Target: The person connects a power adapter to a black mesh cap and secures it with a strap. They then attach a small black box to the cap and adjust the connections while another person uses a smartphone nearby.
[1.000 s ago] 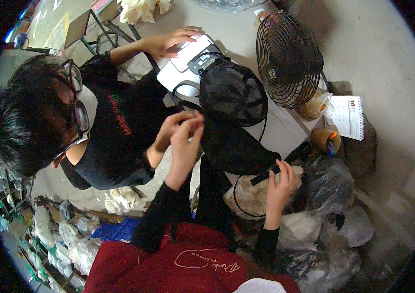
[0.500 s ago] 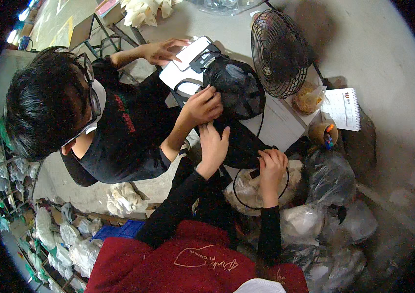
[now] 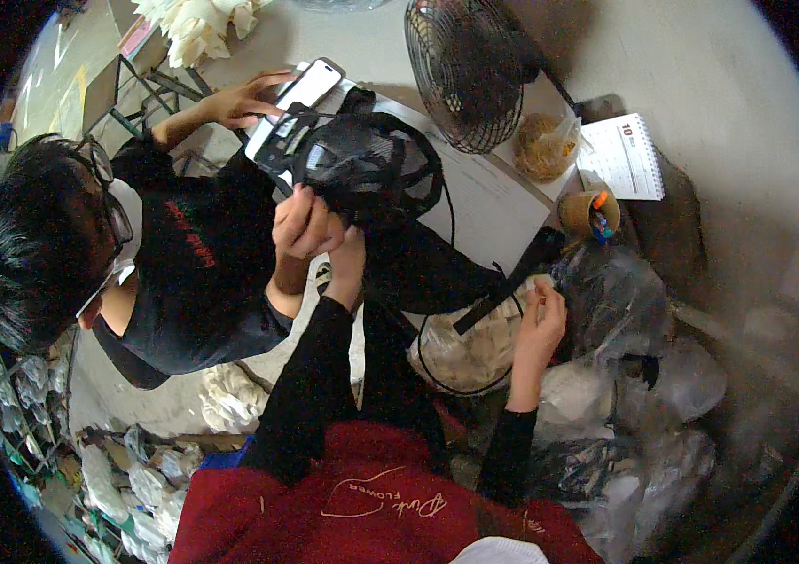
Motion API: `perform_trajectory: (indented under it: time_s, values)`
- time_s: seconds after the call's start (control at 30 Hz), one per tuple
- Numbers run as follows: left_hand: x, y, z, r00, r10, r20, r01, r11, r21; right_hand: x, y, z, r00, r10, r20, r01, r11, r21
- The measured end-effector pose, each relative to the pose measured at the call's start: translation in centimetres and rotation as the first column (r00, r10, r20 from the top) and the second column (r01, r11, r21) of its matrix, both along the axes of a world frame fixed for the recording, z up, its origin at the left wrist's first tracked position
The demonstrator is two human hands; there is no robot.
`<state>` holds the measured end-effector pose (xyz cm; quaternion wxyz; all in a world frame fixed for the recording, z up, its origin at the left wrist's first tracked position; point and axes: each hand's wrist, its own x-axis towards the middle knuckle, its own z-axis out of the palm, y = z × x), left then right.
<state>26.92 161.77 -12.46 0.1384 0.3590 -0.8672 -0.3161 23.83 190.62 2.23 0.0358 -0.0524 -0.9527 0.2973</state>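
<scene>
A black mesh cap-like piece with straps (image 3: pixel 367 164) lies in front of me, joined to black cloth (image 3: pixel 432 268). My left hand (image 3: pixel 348 261) is at the cloth's left edge, against another person's hand (image 3: pixel 307 224); its fingers are mostly hidden. That person's fingers pinch the mesh piece's near edge. My right hand (image 3: pixel 540 322) is closed, fingertips together, beside a black strap (image 3: pixel 512 280) and a thin black cable (image 3: pixel 451 387) that loops below the cloth. What those fingertips hold is too small to make out. The person's other hand (image 3: pixel 242 101) rests by a white-screened phone (image 3: pixel 313 85).
A black fan (image 3: pixel 465 75) stands at the back. Right of it are a bag of brownish bits (image 3: pixel 545 146), a spiral calendar (image 3: pixel 620 155) and a cup of pens (image 3: pixel 587 214). Plastic bags (image 3: pixel 611 296) pile up at the right. Paper (image 3: pixel 489 197) lies under the mesh piece.
The view has shifted, so most things appear further left. My right hand has come away from the cloth's edge to beside the strap. The other person's near hand now covers part of my left.
</scene>
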Motion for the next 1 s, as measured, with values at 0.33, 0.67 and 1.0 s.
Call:
perform_trajectory:
  time_s: [0.33,0.67,1.0]
  values:
    - [1.2,-8.9,-0.1,0.912,-0.087,-0.401,-0.018,0.968,-0.251,-1.1,0.4,0.1,0.965,-0.014,0.261,-0.006,0.997,0.074]
    - [5.6,-1.0,5.3,0.89,0.453,-0.052,-0.091,0.289,0.953,-4.6,0.5,-2.1,0.845,0.186,0.502,-0.232,0.972,0.031]
    - [10.4,4.9,16.3,0.979,0.197,-0.049,-0.057,0.499,0.865,-5.7,0.5,-5.3,0.806,0.035,0.591,-0.174,0.968,0.181]
